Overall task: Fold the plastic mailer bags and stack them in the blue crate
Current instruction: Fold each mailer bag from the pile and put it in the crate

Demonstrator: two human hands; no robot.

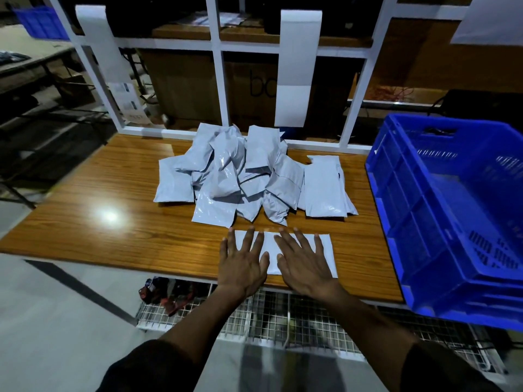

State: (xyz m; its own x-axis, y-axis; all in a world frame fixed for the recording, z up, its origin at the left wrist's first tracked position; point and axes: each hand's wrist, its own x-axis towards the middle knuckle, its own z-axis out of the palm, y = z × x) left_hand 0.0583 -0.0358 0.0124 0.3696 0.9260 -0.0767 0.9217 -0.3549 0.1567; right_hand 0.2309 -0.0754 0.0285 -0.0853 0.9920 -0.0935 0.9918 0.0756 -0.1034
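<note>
- head view: a mailer (271,250) lies flat near the front edge of the table (113,193).
- left hand (243,264) is spread flat, palm down, pressing the mailer's left part; it grips nothing.
- right hand (304,264) is likewise flat with fingers fanned, pressing the mailer's right part, just beside the left hand.
- pile (235,176) of loose mailers sits at 12 o'clock from the hands, close behind the flat mailer.
- stack (325,188) of flatter mailers touches the pile's right side, at 1 o'clock.
- crate (424,216) stands at 3 o'clock on the table's right end, overhanging the front edge; what is inside it is hard to tell.
</note>
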